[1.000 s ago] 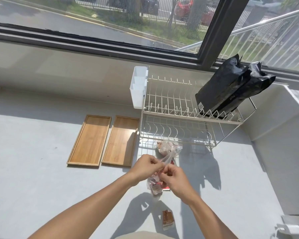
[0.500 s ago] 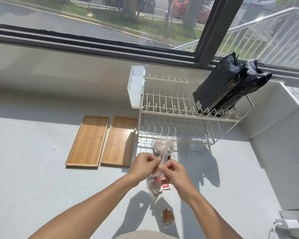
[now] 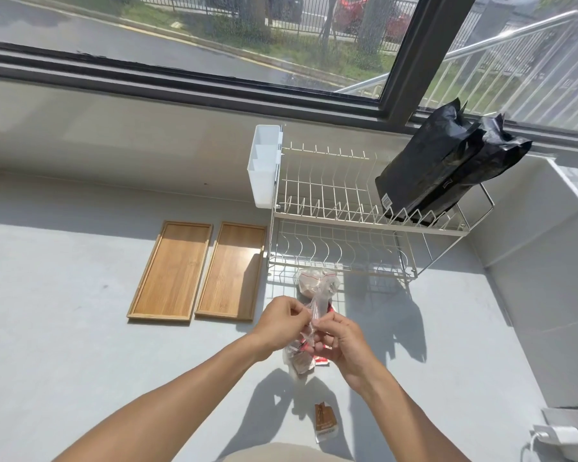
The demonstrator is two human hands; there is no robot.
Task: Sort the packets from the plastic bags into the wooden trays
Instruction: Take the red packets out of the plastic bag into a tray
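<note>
My left hand and my right hand both pinch the top of a clear plastic bag above the grey counter; brown and red packets hang inside it. A second clear bag with brownish packets lies just beyond my hands, in front of the rack. One brown packet lies loose on the counter near me. Part of a red packet shows under my right hand. Two wooden trays, the left tray and the right tray, lie side by side to the left, with nothing in them.
A white two-tier wire dish rack stands at the back right with a white cutlery holder on its left end and black bags on its top tier. A white charger sits at the near right corner. A window runs along the back.
My hands stay together on the bag's top and have shifted only slightly; the bag's upper part now stands more upright between my fingers. The view has drifted a little.
</note>
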